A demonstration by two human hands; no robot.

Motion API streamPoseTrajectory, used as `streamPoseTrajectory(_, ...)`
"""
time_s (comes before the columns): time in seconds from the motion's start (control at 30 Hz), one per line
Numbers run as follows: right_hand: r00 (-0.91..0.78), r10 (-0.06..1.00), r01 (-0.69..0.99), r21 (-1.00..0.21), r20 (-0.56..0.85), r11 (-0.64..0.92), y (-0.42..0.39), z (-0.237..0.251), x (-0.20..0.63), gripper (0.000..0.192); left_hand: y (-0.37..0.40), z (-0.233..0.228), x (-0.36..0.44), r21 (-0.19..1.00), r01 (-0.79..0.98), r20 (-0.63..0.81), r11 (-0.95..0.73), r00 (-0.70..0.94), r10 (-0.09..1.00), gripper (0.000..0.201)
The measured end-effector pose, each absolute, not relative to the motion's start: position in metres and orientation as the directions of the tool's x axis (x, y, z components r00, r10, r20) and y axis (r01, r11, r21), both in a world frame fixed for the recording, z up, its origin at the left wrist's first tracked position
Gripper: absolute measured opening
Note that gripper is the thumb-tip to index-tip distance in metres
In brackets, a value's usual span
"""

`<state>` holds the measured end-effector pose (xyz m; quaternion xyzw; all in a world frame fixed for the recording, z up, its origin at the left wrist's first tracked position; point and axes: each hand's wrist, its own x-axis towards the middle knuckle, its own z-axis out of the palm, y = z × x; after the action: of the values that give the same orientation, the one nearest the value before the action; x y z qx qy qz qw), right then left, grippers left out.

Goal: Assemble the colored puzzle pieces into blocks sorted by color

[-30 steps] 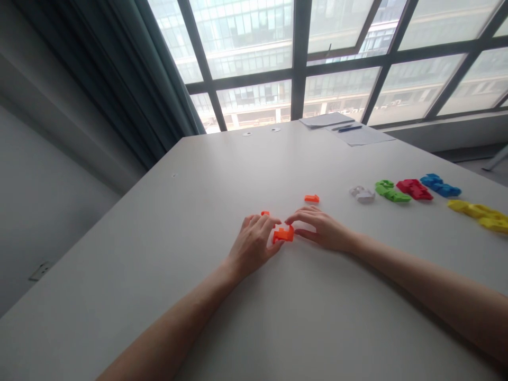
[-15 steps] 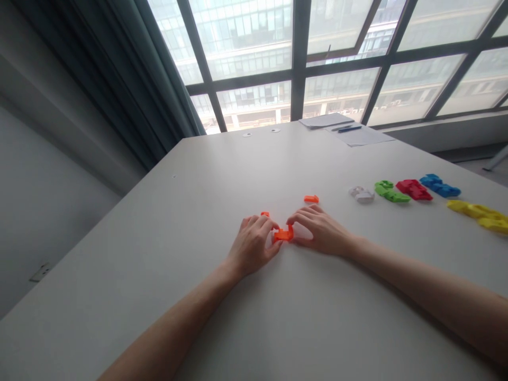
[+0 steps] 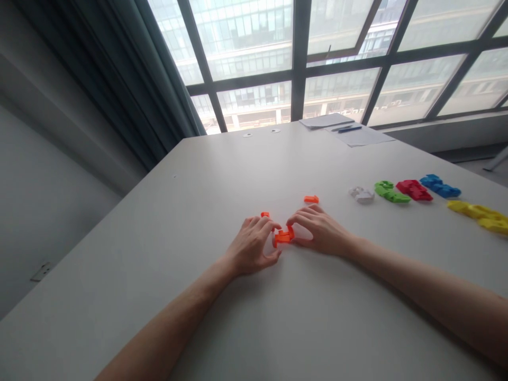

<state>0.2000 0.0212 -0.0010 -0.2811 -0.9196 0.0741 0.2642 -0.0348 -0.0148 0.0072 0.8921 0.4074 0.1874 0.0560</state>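
Left hand (image 3: 252, 246): thumb held well apart from index finger, nothing gripped; index contact can't be confirmed. Just beyond it, a small orange plastic block (image 3: 265, 214) is partly hidden by the fingers. Between the hands, above or on the white smooth tabletop (image 3: 238, 164) (can't tell which), is the orange plastic bracket-like piece with an upturned right end (image 3: 282, 238). That end is pinched between thumb and fingertips of the right hand (image 3: 322, 228), nearly closed. Beyond that hand, a flat orange plastic bar (image 3: 311, 199) is left lying, untouched. Further right, white, green, red, blue and yellow chunky plastic pieces (image 3: 392, 192) are set well clear.

Advice, judged: left end best supported by left thumb and index before any force is applied; right pinch best made firm but light, or the piece may be twisted.
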Motion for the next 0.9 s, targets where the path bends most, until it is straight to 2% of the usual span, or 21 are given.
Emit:
streamPoseTrajectory(0.17, -0.71, 0.555, 0.476, -0.285, 0.434, 0.832, 0.021, -0.001, 0.201, 0.02, -0.011, 0.007, -0.043, 0.26, 0.668, 0.279, -0.697, 0.639, 0.717, 0.033)
streamPoseTrajectory(0.47, -0.702, 0.553, 0.485, -0.268, 0.449, 0.833, 0.022, -0.001, 0.201, 0.021, -0.01, 0.002, -0.041, 0.256, 0.688, 0.296, -0.68, 0.613, 0.732, 0.028)
streamPoseTrajectory(0.73, -0.648, 0.596, 0.532, -0.278, 0.475, 0.8, 0.024, -0.006, 0.2, 0.019, -0.016, 0.002, -0.028, 0.236, 0.766, 0.332, -0.597, 0.514, 0.791, 0.027)
streamPoseTrajectory(0.9, -0.603, 0.643, 0.574, -0.303, 0.473, 0.761, 0.025, -0.007, 0.2, 0.02, -0.016, 0.001, -0.024, 0.258, 0.801, 0.344, -0.54, 0.446, 0.826, 0.033)
